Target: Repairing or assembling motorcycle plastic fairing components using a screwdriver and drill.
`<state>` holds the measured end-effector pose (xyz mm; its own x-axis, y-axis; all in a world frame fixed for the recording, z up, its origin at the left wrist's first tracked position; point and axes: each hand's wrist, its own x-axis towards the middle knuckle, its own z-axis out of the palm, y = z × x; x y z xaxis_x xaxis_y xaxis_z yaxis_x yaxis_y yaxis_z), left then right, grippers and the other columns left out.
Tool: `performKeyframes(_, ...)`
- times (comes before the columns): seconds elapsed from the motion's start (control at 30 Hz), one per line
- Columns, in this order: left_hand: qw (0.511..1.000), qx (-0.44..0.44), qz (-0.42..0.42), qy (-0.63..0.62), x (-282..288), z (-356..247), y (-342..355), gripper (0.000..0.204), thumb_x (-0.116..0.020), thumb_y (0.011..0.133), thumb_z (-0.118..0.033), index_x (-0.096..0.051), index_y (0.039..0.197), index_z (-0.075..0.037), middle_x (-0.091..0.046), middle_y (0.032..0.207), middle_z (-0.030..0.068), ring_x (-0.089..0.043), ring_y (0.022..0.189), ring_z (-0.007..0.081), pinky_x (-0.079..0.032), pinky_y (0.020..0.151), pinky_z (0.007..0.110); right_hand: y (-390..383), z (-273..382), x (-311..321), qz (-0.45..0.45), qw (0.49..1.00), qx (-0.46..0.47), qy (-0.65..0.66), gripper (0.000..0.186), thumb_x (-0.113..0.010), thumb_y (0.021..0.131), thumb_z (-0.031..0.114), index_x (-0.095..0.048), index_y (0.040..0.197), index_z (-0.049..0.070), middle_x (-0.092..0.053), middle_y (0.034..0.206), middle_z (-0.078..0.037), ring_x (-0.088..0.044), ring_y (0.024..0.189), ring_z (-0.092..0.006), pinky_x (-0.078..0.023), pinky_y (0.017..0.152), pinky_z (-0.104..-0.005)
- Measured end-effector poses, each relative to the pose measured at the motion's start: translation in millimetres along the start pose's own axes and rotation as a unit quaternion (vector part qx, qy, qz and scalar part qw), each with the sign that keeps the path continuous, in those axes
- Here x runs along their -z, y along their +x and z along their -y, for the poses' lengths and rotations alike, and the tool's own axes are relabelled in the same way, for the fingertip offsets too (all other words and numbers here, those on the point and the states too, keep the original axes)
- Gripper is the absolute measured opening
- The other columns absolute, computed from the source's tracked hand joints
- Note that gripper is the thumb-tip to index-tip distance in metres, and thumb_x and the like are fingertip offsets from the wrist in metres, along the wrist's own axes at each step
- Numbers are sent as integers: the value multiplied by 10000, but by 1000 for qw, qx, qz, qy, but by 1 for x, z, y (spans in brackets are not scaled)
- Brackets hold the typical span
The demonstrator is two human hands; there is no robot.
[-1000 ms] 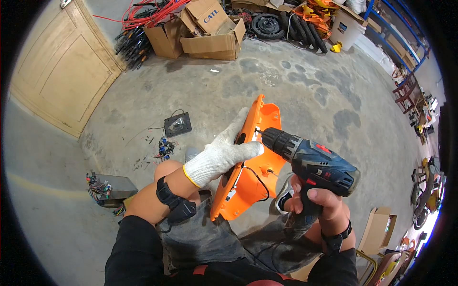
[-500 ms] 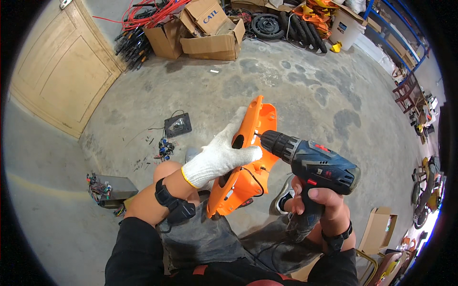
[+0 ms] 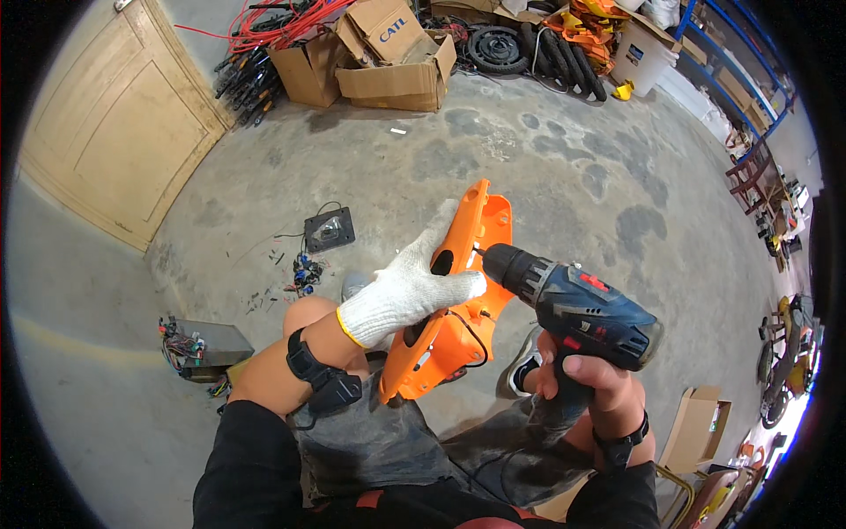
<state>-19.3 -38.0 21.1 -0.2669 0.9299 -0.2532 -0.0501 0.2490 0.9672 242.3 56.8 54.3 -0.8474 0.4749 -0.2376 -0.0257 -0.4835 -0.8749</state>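
An orange plastic fairing (image 3: 457, 336) stands tilted above my lap, its hollow inner side toward the right. My left hand (image 3: 411, 288), in a white knit glove with a yellow cuff edge, grips it around the middle, thumb across the inner side. Bare, my right hand (image 3: 589, 375) is wrapped round the handle of a dark blue cordless drill (image 3: 592, 312). The drill points left, and its bit tip meets or nearly meets the fairing's inner side just above my left thumb. A thin black cable (image 3: 477, 333) runs along the fairing's lower half.
On the floor to the left lie a black square plate (image 3: 329, 229), small loose parts (image 3: 306, 271) and a grey metal box with wires (image 3: 214, 345). Cardboard boxes (image 3: 393, 81), a wheel (image 3: 497, 49) and tyres (image 3: 573, 66) line the back. An open carton (image 3: 693, 429) sits at right.
The drill's rear has dipped and rolled slightly, with its bit staying at about the same spot. My left hand and the fairing have barely moved.
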Motion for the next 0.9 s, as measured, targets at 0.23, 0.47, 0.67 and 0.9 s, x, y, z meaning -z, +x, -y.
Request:
performKeyframes(0.23, 999, -18, -17, 21, 2, 7, 2, 1069, -801, 797, -257, -189, 1652, -62, -559, 1364, 115, -545, 1250, 201, -422, 1087, 307, 1, -3, 3, 4, 1000, -5, 27, 668, -736, 793, 132, -496, 1405, 15, -627, 936, -100, -664, 652, -214, -573, 639, -350)
performKeyframes(0.47, 999, -29, -10, 21, 3, 13, 4, 1080, -817, 824, -312, -168, 1660, -96, -556, 1425, 155, -592, 1167, 206, -493, 990, 310, 3, -3, 3, 4, 1000, -1, 12, 663, -723, 788, 128, -501, 1401, 10, -634, 939, -113, -677, 658, -222, -570, 629, -342)
performKeyframes(0.67, 1000, -16, -14, 23, 2, 10, 4, 1072, -808, 817, -307, -181, 1654, -74, -533, 1448, 160, -543, 1280, 231, -440, 1075, 329, 4, -2, 4, 0, 1000, -1, 21, 644, -724, 792, 128, -511, 1389, 11, -639, 955, -113, -680, 662, -226, -567, 631, -344)
performKeyframes(0.9, 999, 13, -21, 32, -2, 8, 6, 1089, -808, 807, -304, -168, 1652, -56, -590, 1382, 161, -597, 1190, 223, -470, 1028, 304, 1, -8, 8, 29, 999, 14, -17, 806, -708, 847, 76, -330, 1558, 47, -635, 1024, -132, -676, 697, -217, -558, 666, -334)
